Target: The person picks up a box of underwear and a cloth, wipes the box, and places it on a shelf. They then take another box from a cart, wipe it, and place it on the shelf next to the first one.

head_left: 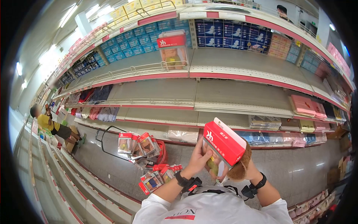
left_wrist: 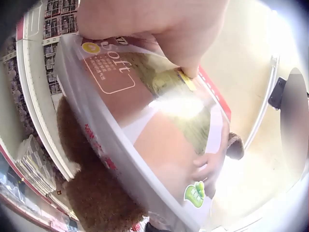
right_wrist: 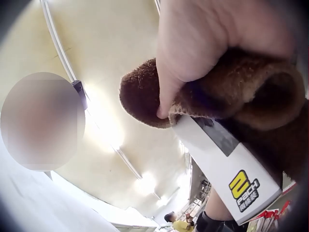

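Observation:
In the head view a red and white underwear box is held tilted in front of the chest. My left hand grips its left side, thumb over the front. The left wrist view shows the box's clear window with a green brief pictured behind it. My right hand holds a brown fuzzy cloth against the box's right end. Seen from the right wrist, the bunched cloth lies under the thumb, beside the white box side marked "2 pack".
A similar box stands on the upper shelf ahead. On the floor at left, a trolley with a black handle sits by several piled boxes. Folded packs lie on lower shelves. A person in yellow is far left.

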### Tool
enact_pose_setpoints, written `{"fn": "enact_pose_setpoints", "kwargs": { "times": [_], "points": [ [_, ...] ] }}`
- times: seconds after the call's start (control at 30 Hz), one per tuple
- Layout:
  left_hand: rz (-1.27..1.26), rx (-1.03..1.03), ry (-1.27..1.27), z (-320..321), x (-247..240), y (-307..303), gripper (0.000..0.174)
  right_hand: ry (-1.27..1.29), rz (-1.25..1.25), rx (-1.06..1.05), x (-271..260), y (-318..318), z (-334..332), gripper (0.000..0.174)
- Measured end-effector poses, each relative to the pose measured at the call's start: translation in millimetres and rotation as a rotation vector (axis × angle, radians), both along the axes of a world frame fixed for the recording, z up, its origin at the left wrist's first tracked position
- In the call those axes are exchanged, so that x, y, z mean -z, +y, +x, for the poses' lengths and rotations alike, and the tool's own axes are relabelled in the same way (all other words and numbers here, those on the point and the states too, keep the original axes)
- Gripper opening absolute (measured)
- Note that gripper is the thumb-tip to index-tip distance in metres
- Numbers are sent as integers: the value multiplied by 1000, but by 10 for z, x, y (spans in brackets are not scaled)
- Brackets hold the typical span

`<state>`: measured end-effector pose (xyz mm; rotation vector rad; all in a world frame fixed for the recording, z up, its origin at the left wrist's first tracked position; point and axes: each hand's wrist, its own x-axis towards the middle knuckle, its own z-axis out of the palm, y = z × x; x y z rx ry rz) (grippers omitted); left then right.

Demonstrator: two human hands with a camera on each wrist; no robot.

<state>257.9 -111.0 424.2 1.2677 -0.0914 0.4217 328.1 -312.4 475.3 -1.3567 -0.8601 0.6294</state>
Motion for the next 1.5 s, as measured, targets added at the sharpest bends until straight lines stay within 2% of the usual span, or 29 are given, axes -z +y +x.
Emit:
{"fn": "enact_pose_setpoints", "kwargs": {
  "times": [0.03, 0.13, 0.17, 0.2, 0.23, 0.3, 0.33, 0.4, 0.47, 0.53, 0.57, 0.63, 0.67, 0.73, 0.77, 0.8, 0.87, 0.9, 0.93, 1.0, 1.03, 1.07, 1.13, 1.17, 1.27, 1.33, 1.4, 1.5],
  "points": [
    [-37, 22, -2, -4, -50, 16, 67, 1, 1, -10, -18, 0, -8, 93],
    [-94, 38, 6, 7, -87, 112, 67, -263, -50, 201, -11, -27, 12, 82],
    [-117, 40, 18, 0, -91, 150, 65, -27, 61, 269, 100, -46, -25, 72],
    [-111, 12, 12, -17, -104, 165, 65, -29, 67, 241, 139, -47, -17, 72],
    [-142, 55, 31, -32, -116, 163, 63, -21, 89, 308, 168, -38, 4, 68],
    [-128, 210, 102, -62, -136, 239, 59, -102, 105, 442, 188, 36, 38, 57],
    [-128, 194, 97, -74, -110, 248, 59, -104, 107, 426, 230, 39, 56, 57],
    [-116, 169, 71, -62, -42, 196, 45, 39, 61, 475, 377, -13, 110, 61],
    [-151, 159, 42, -92, -98, 156, 44, 79, 35, 465, 363, -43, 78, 60],
    [-162, 177, 52, -141, -168, 143, 47, 312, -101, 286, 233, -132, -12, 53],
    [-164, 176, 53, -163, -178, 139, 47, 313, -103, 286, 153, -52, -10, 53],
    [-162, 194, 25, -207, -177, 120, 51, -55, 170, 212, -33, 150, 30, 64],
    [-165, 201, 29, -227, -160, 138, 51, -52, 167, 219, -35, 126, 24, 64],
    [10, 209, 37, -265, -151, 204, 60, -162, 108, 95, -27, 79, 1, 71],
    [-36, 176, 36, -279, -183, 207, 59, -506, 12, 158, -95, 86, 39, 69],
    [-36, 181, 40, -269, -204, 222, 59, -502, 10, 164, -100, 104, 43, 69],
    [-63, 13, 63, -243, -223, 227, 55, -100, 24, 304, -82, 136, 8, 63],
    [-23, -78, 63, -225, -205, 221, 51, -90, 68, 356, -85, 159, 1, 58],
    [-32, -66, 73, -209, -181, 223, 51, -82, 56, 368, -102, 161, 17, 58],
    [29, -161, 128, -184, -139, 225, 49, -191, -34, 438, -116, 132, 49, 54],
    [49, -195, 84, -168, -158, 212, 43, -67, -90, 397, 80, 63, 165, 52],
    [43, -188, 90, -149, -195, 207, 43, -62, -98, 403, 86, 19, 192, 52],
    [-169, -266, 19, -134, -257, 229, 39, 82, 33, 573, 81, 3, 231, 52],
    [-81, -294, 6, -133, -253, 268, 35, -6, 82, 615, 19, -8, 217, 49],
    [-134, -323, 105, -133, -179, 349, 35, 151, 201, 623, 101, -121, 281, 49],
    [-181, -292, 132, -152, -205, 319, 36, 142, 177, 614, 176, -196, 312, 49],
    [-331, -210, 152, -163, -226, 314, 36, 271, 199, 623, 53, -180, 262, 49],
    [-326, -186, 154, -192, -213, 302, 37, 288, 177, 642, 134, -242, 269, 49]
  ]
}}
